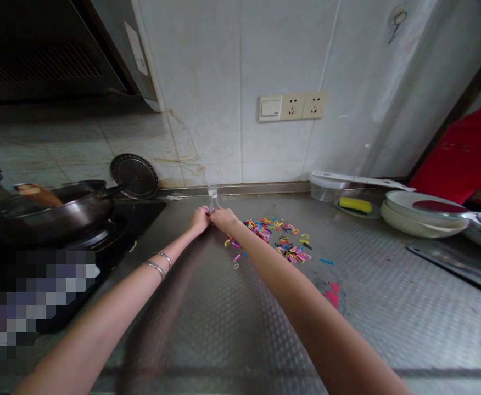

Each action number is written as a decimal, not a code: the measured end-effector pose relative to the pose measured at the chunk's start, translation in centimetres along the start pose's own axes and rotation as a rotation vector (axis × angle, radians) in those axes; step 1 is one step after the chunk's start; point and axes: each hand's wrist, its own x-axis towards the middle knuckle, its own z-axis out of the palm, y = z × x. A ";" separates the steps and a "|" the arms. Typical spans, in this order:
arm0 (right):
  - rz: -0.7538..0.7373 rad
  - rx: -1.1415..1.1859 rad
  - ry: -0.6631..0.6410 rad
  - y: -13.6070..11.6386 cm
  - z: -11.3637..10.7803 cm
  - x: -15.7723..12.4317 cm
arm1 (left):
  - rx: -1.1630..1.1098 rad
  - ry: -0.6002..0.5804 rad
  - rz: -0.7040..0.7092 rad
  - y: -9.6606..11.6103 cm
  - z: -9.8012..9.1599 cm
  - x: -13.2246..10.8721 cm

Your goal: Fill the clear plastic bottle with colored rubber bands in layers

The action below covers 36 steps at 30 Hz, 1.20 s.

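A clear glass bottle (213,193) stands upright near the wall, its lower part hidden behind my hands. My left hand (200,220) is closed at the bottle's left front side. Close against it, my right hand (224,219) is also closed, with its fingertips meeting the left ones. Whatever the fingers pinch is too small or hidden to make out. Right of my hands lies a loose pile of small colourful loops (292,252), pink, yellow, blue and black, partly covered by my right forearm.
On the left, a metal pan (59,211) sits on the black stove, with a round dark lid (134,176) behind it. At right are a clear plastic container (323,189), a yellow sponge (354,205), stacked bowls (421,222) and a cleaver (458,266). A clear bag with pink marks (331,294) lies nearer.
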 end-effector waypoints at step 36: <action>0.435 0.431 -0.009 7.6 -1.9 -18.7 | -0.089 -0.190 0.626 10.8 2.6 -6.2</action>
